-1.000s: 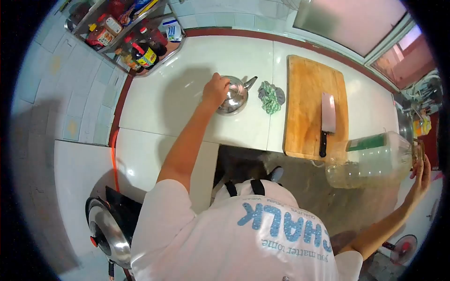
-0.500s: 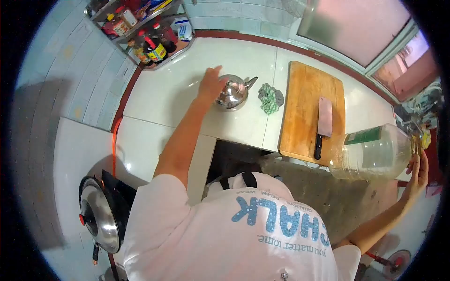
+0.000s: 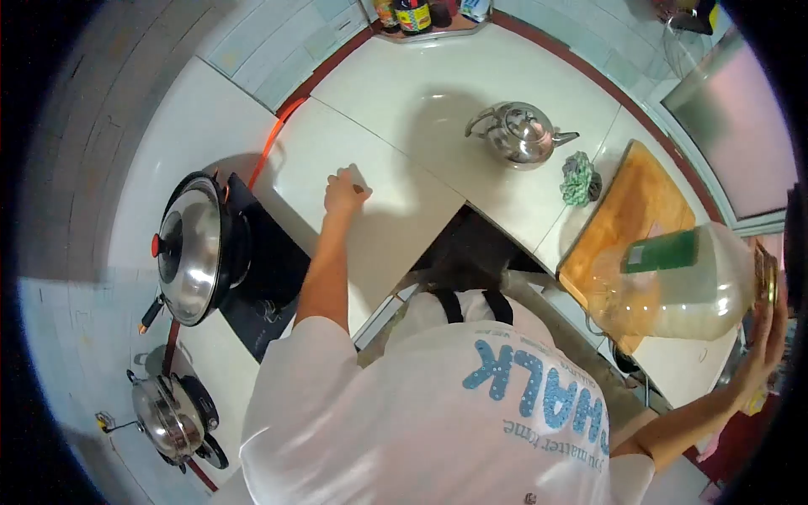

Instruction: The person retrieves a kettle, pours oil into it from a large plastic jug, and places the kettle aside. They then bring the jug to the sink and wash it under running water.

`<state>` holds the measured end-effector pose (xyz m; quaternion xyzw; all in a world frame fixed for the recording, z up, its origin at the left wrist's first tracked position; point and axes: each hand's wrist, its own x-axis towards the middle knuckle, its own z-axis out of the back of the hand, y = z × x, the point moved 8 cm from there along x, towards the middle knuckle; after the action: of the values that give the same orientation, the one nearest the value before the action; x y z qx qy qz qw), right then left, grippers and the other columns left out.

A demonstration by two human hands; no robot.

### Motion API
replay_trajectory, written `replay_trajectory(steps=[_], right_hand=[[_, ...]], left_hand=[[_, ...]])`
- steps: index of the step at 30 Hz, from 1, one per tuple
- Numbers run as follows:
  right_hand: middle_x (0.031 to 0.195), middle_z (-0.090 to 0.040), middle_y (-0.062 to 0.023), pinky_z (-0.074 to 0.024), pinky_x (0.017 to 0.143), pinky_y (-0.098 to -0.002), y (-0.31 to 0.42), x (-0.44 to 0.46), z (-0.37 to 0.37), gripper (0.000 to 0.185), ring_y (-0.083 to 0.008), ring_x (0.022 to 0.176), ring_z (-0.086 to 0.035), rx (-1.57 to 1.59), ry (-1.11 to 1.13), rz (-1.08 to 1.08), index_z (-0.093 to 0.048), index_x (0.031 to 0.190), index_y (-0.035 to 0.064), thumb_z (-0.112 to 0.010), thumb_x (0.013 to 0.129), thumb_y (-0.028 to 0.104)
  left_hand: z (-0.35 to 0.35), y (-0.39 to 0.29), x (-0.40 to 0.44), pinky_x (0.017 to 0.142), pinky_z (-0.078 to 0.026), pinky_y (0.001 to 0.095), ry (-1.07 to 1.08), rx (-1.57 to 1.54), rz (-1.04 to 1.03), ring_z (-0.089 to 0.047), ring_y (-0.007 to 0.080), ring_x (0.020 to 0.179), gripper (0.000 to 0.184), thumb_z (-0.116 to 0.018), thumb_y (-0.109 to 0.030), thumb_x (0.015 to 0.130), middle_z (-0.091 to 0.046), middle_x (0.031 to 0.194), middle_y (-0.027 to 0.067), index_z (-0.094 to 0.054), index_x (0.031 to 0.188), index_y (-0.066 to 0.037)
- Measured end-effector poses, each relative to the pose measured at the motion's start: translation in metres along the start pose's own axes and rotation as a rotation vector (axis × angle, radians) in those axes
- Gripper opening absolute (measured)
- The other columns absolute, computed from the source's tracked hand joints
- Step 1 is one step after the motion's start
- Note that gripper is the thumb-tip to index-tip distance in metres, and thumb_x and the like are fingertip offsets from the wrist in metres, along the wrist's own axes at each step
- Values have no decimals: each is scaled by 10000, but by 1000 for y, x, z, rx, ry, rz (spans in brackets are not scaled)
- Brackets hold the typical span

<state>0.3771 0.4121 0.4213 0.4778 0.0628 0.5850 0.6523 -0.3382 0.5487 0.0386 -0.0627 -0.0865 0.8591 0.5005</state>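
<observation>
My left hand [image 3: 343, 194] is over the white counter [image 3: 391, 231], left of the kettle and apart from it. Its fingers are curled in, with a small dark spot between thumb and fingers that I cannot make out. My right hand [image 3: 764, 345] grips a large clear plastic jar [image 3: 711, 282] at its gold-coloured neck. The jar lies sideways in the air, its base over the cutting board [image 3: 602, 223], and carries a green label. A shiny metal kettle [image 3: 526, 135] stands on the counter, spout to the right. Beside it is a crumpled green-and-white cloth [image 3: 579, 178].
A lidded wok [image 3: 194, 252] sits on the black stove [image 3: 273, 282] at left. Below it is a steel pot [image 3: 168, 417]. Sauce bottles [image 3: 412, 15] stand in the back corner. The counter's inner edge borders a dark opening [image 3: 471, 240].
My left hand has left the kettle and moved toward the stove side. The view has turned left, so the kettle and board appear farther right. My right hand still holds the jar.
</observation>
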Motion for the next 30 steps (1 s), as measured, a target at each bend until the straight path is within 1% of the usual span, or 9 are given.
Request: replay_trajectory(steps=[4, 6, 8, 12, 16, 21, 24, 28, 30], right_hand=[[1089, -588, -73, -443, 723, -210, 1, 20, -41, 303, -130, 950, -559, -30, 199, 41, -534, 1180, 17, -525, 887, 95], [1009, -608, -46, -432, 635, -220, 35, 18, -81, 271, -108, 836, -553, -10, 323, 17, -574, 1106, 11, -564, 845, 82], [959, -616, -47, -428, 614, -241, 81, 15, -117, 258, -111, 775, -536, -86, 442, 296, -596, 1041, 13, -600, 790, 72], [872, -601, -103, -417, 770, -331, 127, 8, -153, 226, -259, 783, -552, -106, 579, 577, -607, 968, 40, -614, 744, 72], [781, -578, -84, -366, 880, -395, 138, 0, -170, 219, -286, 777, -542, -104, 699, 666, -614, 944, 62, -636, 735, 120], [781, -575, -77, -359, 917, -414, 140, -10, -171, 224, -270, 806, -557, -183, 680, 683, -618, 943, 89, -643, 723, 118], [757, -588, -61, -348, 935, -416, 135, -13, -168, 157, -245, 718, -528, -173, 601, 664, -633, 883, 75, -645, 741, 141], [819, -625, -32, -359, 947, -420, 122, -20, -169, 170, -222, 777, -565, -202, 576, 680, -641, 895, 78, -650, 733, 129], [844, -635, -19, -362, 958, -430, 122, -19, -164, 179, -220, 799, -574, -177, 570, 660, -643, 900, 75, -655, 730, 131]], left_hand=[[-24, 1, -1, 801, -466, 428, -228, -141, -274, -536, 304, 985, 315, -672, -210, 724, -602, 847, 151, -592, 1000, -81], [-28, 3, 1, 742, -479, 388, -155, -348, -118, -570, 249, 910, 273, -644, -163, 755, -606, 801, 129, -582, 997, -54], [-21, -18, 16, 656, -476, 315, -108, -784, -208, -588, 179, 679, 256, -598, -184, 816, -617, 770, 55, -590, 1034, -48], [115, -188, -26, 746, -468, 261, 303, -1369, -360, -581, 139, 835, 317, -573, -110, 842, -597, 952, 49, -535, 1140, -8], [218, -333, -108, 824, -448, 261, 659, -1393, -804, -565, 149, 953, 388, -621, -92, 801, -573, 1046, 53, -533, 1174, -28], [258, -426, -171, 822, -446, 292, 471, -1097, -1414, -555, 154, 915, 354, -642, -104, 780, -587, 1018, 60, -581, 1126, -57], [249, -447, -188, 819, -440, 301, 579, -1005, -1519, -553, 163, 886, 338, -645, -108, 778, -587, 979, 66, -591, 1108, -62], [241, -458, -201, 824, -426, 297, 647, -812, -1632, -549, 182, 905, 356, -641, -61, 741, -583, 960, 71, -596, 1094, -51], [240, -462, -207, 915, -395, 311, 702, -786, -1712, -532, 209, 1023, 399, -608, -13, 727, -583, 1068, 94, -583, 1123, -49]])
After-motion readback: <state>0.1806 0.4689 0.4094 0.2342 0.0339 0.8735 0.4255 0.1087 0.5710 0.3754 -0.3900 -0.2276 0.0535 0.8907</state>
